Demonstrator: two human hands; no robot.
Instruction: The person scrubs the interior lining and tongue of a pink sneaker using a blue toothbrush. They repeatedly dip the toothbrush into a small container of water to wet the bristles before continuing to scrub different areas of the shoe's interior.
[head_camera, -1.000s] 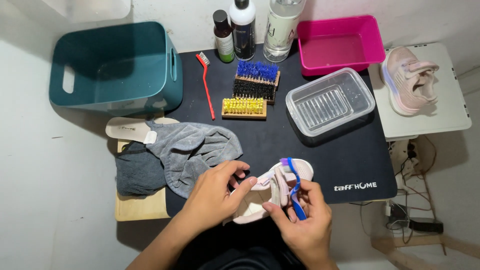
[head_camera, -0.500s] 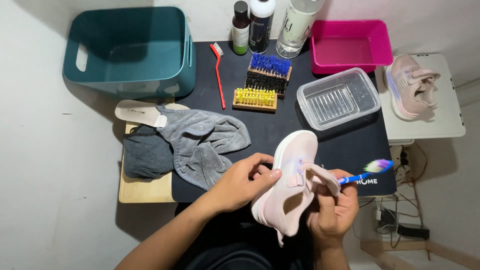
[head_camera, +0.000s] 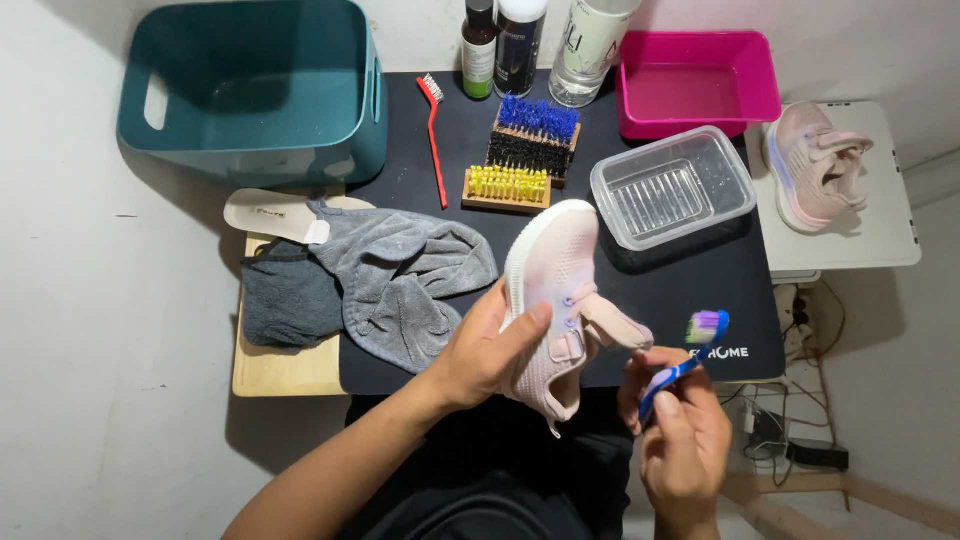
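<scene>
Gripping a pink shoe (head_camera: 553, 300), left hand (head_camera: 482, 352); right hand (head_camera: 683, 430) apparently clasps toothbrush (head_camera: 685, 362).

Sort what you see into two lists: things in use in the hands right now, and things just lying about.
In use:
- pink shoe, gripped by the left hand
- blue toothbrush, held in the right hand

Lying about:
- second pink shoe on the white stand
- grey cloths
- teal bin
- pink tray
- clear tub
- scrub brushes
- red brush
- bottles
- insole

Overhead light is illuminating the scene evenly and brightly. Soft shadows are falling below the teal bin (head_camera: 255, 95). Focus is holding sharp; edges are bending slightly.
</scene>
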